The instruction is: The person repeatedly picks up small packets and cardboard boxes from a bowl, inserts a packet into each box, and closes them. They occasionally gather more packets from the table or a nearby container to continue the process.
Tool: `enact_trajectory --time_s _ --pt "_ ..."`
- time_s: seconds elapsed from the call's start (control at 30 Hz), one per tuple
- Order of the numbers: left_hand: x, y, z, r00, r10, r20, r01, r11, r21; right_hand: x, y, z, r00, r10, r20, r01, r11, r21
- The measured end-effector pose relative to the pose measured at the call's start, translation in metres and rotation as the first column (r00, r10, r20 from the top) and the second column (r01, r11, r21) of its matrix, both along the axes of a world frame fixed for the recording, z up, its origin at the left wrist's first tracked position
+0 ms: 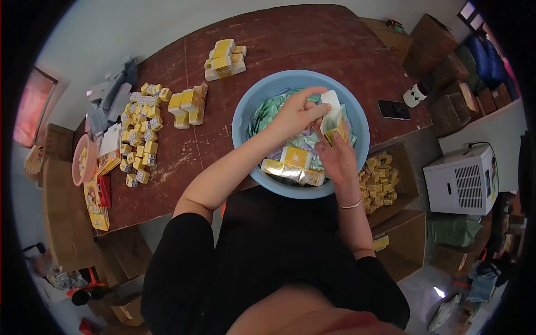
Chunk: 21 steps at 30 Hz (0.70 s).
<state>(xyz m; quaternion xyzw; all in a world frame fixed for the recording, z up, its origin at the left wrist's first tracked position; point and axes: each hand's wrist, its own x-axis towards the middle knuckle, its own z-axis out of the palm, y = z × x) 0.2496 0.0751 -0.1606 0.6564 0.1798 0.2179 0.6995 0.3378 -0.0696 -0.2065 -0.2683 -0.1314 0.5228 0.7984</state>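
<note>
Over a light blue basin (239, 125), my right hand (339, 159) is closed round a small yellow box (335, 131) whose white flap stands up. Something green shows at the box's open end. My left hand (301, 114) has its thumb and fingers at the flap, pinching near its edge. Green and purple packets (268, 116) fill the basin. On top of them, near the basin's front edge, lie several yellow boxes (296, 158).
The dark red table (223, 128) bears stacked yellow boxes (225, 57), many small yellow-and-white boxes (139, 125), a pink basket (80, 162), and a black phone (394, 109). A carton (405, 173) of small boxes stands beside my right arm.
</note>
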Motion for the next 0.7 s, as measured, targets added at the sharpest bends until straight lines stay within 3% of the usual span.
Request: enact_trajectory --time_s 0.1,0.17,0.23,0.3,0.33,0.4,0.43,0.5,0.6,0.63,0.7 --pt "-0.006 -0.004 -0.002 0.999 0.039 -0.018 -0.039 0.999 0.016 0.001 -0.004 0.001 0.992 0.103 -0.077 -0.105 0.994 -0.025" --pt "-0.007 -0.017 0.006 0.991 0.122 0.057 -0.122 0.993 0.0 0.011 -0.009 -0.003 0.945 0.325 0.041 -0.32 0.943 -0.094" --pt "-0.007 -0.021 0.011 0.97 0.201 0.137 -0.201 0.98 -0.015 0.014 -0.011 0.0 0.955 0.297 0.02 -0.293 0.951 -0.097" --pt "-0.009 -0.021 0.011 0.996 0.092 -0.023 -0.091 0.995 0.037 0.014 -0.013 0.006 0.964 0.266 0.0 -0.265 0.959 -0.101" --pt "-0.009 -0.019 0.011 0.996 0.089 -0.021 -0.089 0.995 0.037 0.014 -0.014 0.009 0.956 0.28 0.091 -0.266 0.953 -0.143" --pt "-0.01 -0.016 0.009 0.992 0.087 -0.094 -0.054 0.95 0.308 0.016 -0.014 0.01 0.939 0.295 0.18 -0.262 0.947 -0.183" --pt "-0.011 -0.018 0.01 0.992 0.087 -0.093 -0.055 0.95 0.306 0.022 -0.016 0.01 0.935 0.312 0.169 -0.288 0.946 -0.152" --pt "-0.014 -0.022 0.016 0.985 0.164 -0.053 -0.103 0.804 0.586 0.032 -0.016 0.009 0.929 0.335 0.156 -0.318 0.94 -0.123" --pt "-0.018 -0.031 0.03 0.991 0.099 -0.093 -0.012 0.747 0.665 0.043 -0.012 0.008 0.931 0.298 0.212 -0.273 0.952 -0.141" --pt "-0.017 -0.032 0.029 0.991 0.101 -0.092 -0.015 0.749 0.662 0.044 -0.011 0.011 0.929 0.297 0.22 -0.271 0.952 -0.142" --pt "-0.016 -0.03 0.027 0.997 -0.003 -0.072 0.019 0.972 0.233 0.042 -0.011 0.019 0.925 0.303 0.23 -0.276 0.95 -0.144"
